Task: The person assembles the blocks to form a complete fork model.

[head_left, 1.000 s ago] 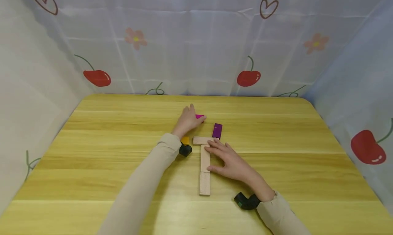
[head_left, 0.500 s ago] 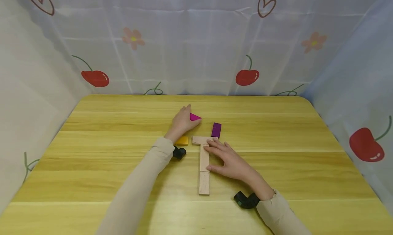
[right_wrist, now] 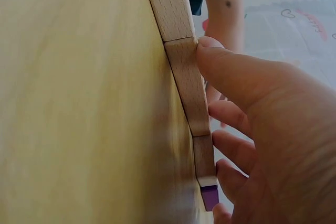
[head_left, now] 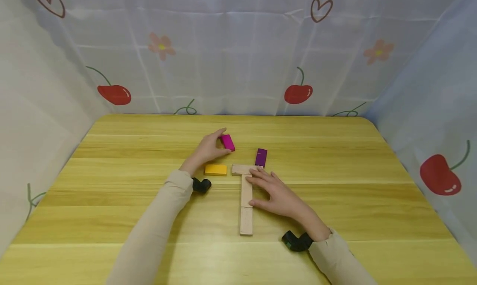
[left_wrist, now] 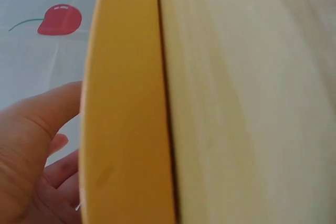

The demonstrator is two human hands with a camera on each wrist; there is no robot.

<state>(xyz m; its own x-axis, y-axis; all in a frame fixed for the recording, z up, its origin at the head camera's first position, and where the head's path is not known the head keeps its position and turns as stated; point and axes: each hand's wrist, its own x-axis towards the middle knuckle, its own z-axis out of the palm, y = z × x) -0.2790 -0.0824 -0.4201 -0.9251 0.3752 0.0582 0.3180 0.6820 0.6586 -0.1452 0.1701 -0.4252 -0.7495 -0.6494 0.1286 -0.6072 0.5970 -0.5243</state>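
Observation:
Between the thumb and fingers of my left hand (head_left: 208, 147) is a magenta block (head_left: 228, 142), pinched at its ends over the far part of the table. A yellow block (head_left: 216, 170) lies nearer, beside that wrist; in the left wrist view, this yellow block (left_wrist: 126, 103) hides part of the hand. My right hand (head_left: 279, 195) rests with spread, relaxed fingers on plain wooden blocks. They form a T: a crosswise block (head_left: 240, 169) on top, a middle block (head_left: 246, 190) and a near block (head_left: 246, 221) in line below. A purple block (head_left: 261, 157) touches the crosswise block's right end.
The wooden table (head_left: 112, 185) has a far edge against a white curtain (head_left: 223, 61) printed with cherries, flowers and hearts. More curtain hangs at both sides. Black wrist devices sit at the left wrist (head_left: 201, 185) and right wrist (head_left: 297, 241).
My left hand has moved left and slightly nearer with the magenta block, turning it from crosswise to nearly lengthwise. This uncovers the yellow block. My right hand stays on the wooden blocks.

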